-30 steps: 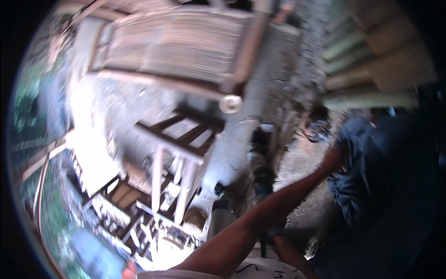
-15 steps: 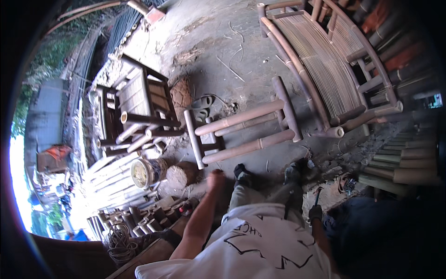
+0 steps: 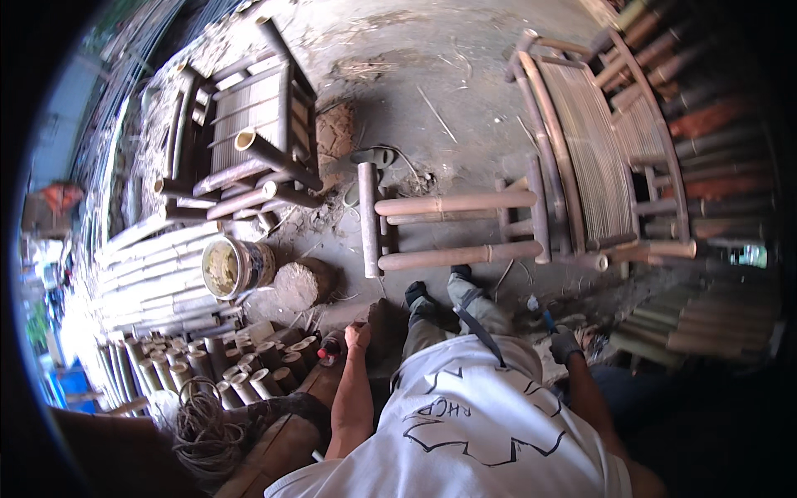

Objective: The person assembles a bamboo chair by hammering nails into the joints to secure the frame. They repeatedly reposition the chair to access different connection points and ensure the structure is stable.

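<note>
My left hand [image 3: 358, 334] is closed in a loose fist beside a small dark object with a red end [image 3: 329, 350]. Whether anything is inside its fingers is hidden. On the right, my gloved right hand [image 3: 566, 344] grips a slim tool with a blue handle [image 3: 549, 319]; its head is too small to make out. Ahead of my feet stands a small bamboo frame [image 3: 457, 204] with rounded rails between thicker end pieces. Neither hand touches it. A dark flat strip [image 3: 481, 334] lies across my waist.
A dark bamboo chair [image 3: 249, 137] stands at the far left, a slatted bamboo bench [image 3: 581, 141] at the right. Near my left are a bucket [image 3: 235, 267], a wood stump [image 3: 301, 285], upright bamboo pieces [image 3: 241, 383] and coiled cord [image 3: 203, 436]. Split bamboo [image 3: 677, 328] lies right.
The whole view has shifted. My left hand has drawn away from the bamboo frame's near leg toward the red-ended object. My right hand still holds the tool.
</note>
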Action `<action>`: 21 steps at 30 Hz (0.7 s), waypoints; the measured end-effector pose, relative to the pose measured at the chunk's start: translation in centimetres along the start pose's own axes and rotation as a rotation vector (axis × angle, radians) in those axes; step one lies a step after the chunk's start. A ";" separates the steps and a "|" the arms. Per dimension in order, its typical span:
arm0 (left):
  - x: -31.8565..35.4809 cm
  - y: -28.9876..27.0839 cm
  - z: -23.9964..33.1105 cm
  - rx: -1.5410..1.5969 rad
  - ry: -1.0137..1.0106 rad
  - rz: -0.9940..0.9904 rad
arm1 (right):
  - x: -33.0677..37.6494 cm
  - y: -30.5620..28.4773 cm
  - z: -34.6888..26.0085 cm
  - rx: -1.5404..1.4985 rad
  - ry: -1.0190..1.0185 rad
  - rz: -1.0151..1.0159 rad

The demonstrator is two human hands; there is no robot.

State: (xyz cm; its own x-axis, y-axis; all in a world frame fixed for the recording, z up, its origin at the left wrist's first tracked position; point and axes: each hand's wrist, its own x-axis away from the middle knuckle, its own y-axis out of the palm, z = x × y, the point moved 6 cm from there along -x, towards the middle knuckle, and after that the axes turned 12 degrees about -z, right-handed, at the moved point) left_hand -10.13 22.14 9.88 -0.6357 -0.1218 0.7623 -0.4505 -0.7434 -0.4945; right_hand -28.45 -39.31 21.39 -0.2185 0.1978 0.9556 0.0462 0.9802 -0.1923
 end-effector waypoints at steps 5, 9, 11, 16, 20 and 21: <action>-4.6 0.9 3.5 0.123 -0.007 0.129 | 0.4 10.5 -17.4 -0.197 -0.143 -0.129; -8.9 0.5 8.4 0.053 0.242 0.244 | -4.0 21.7 -28.5 -0.369 -0.361 -0.337; -13.1 0.8 6.4 0.337 0.024 0.346 | -7.4 27.1 -31.5 -0.523 -0.366 -0.342; -20.2 0.3 8.4 0.484 -0.061 0.387 | -12.0 35.2 -38.7 -0.819 -0.344 -0.462; -22.3 3.0 10.7 0.217 -0.058 0.325 | -14.0 37.5 -41.4 -0.786 -0.378 -0.383; -22.1 3.2 11.9 0.231 -0.089 0.362 | -14.5 37.1 -41.4 -0.803 -0.323 -0.391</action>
State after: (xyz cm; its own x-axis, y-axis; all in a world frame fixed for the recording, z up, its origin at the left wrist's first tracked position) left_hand 9.92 14.61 -3.61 -0.6661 -0.4502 0.5947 -0.0497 -0.7688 -0.6376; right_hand 16.76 -5.86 9.61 -0.6139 -0.0349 0.7886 0.5433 0.7062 0.4541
